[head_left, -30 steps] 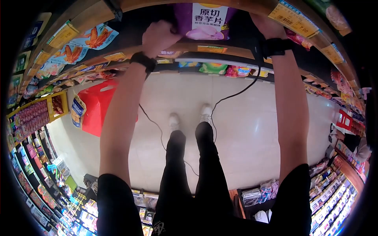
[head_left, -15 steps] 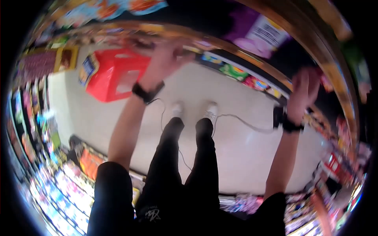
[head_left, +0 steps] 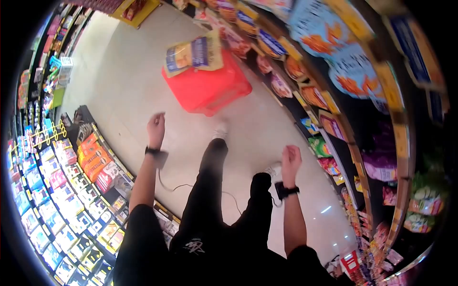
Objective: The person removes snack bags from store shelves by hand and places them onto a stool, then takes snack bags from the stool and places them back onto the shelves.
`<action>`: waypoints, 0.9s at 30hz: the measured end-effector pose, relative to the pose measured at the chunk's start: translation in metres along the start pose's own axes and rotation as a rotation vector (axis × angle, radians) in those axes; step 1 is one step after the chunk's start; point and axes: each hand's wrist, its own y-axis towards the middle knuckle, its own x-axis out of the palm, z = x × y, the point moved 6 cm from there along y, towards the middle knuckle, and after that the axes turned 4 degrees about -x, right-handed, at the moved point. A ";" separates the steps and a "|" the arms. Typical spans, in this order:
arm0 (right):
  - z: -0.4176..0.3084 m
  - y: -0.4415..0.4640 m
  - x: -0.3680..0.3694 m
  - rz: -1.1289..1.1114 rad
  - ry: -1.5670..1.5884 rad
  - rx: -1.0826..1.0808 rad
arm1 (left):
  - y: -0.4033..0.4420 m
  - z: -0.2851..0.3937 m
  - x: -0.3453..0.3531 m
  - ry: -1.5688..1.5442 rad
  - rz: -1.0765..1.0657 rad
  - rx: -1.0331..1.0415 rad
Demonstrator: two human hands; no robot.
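Observation:
My left hand (head_left: 156,129) hangs over the floor at the left of my legs, fingers loosely curled and nothing visible in them. Beyond it stands a red plastic basket (head_left: 207,90), apart from both hands. A yellow-and-blue snack bag (head_left: 193,53) sticks up at the basket's far side. On the right, my right hand (head_left: 290,164) is beside my knee, its fingers curled in with nothing seen in them. Each wrist wears a black band, and a thin cable (head_left: 179,188) runs near my legs.
Shelves of packaged snacks, including light-blue bags (head_left: 355,71), line the right side. At lower left is a brightly lit rack of small packets (head_left: 62,209). A yellow-edged display (head_left: 136,12) stands at the far end of the pale floor (head_left: 114,81).
Both hands have drawn back from the right-hand shelf edge and lowered toward my body. My view has turned, so the basket now appears ahead of my feet. A leg has stepped forward.

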 end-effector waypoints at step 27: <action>-0.250 0.020 0.167 -0.169 0.181 0.175 | 0.003 0.090 -0.035 -0.375 -0.523 -0.132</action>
